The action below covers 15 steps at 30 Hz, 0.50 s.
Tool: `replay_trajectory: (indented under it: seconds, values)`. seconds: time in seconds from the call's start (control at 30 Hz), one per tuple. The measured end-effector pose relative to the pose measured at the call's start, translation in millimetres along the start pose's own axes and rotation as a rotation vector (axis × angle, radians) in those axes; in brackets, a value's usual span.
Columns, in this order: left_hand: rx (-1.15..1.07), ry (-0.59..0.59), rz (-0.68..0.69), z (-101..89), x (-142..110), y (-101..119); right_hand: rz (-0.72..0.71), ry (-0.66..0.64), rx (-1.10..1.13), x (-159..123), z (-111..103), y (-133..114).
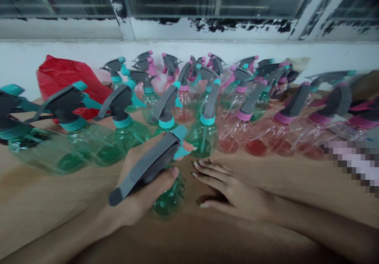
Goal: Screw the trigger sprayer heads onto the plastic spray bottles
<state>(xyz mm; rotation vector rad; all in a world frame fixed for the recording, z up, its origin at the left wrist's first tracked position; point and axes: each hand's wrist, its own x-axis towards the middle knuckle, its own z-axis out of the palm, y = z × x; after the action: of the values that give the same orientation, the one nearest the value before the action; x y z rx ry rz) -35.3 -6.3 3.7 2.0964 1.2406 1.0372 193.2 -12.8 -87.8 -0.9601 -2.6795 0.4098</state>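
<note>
My left hand [148,193] is wrapped round the neck of a green spray bottle [170,198] with a grey and teal trigger head, its nozzle aimed away from me. The bottle is at the near side of the row, and its neck is hidden by my fingers. To its right, my right hand [227,189] lies palm down on the table [266,177], fingers stretched out and holding nothing. Just beyond my hands stands another green spray bottle [204,139] with a teal collar. Beside that one is a clear pinkish spray bottle [235,133] with a pink collar.
Several green bottles [102,145] line the left and several pink ones [263,137] the right, with more behind. A red plastic bag [68,78] sits at the back left. The white wall [20,62] and windows bound the far side. A pixelated patch covers the right edge.
</note>
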Motion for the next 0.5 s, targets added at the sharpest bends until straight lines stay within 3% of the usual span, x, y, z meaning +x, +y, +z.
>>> replay_trajectory:
  seconds: [0.5]
  values:
    - [-0.104, -0.050, 0.014, -0.3, 3.4, -1.7, -0.019, 0.030, 0.004, -0.1, 2.3, 0.9]
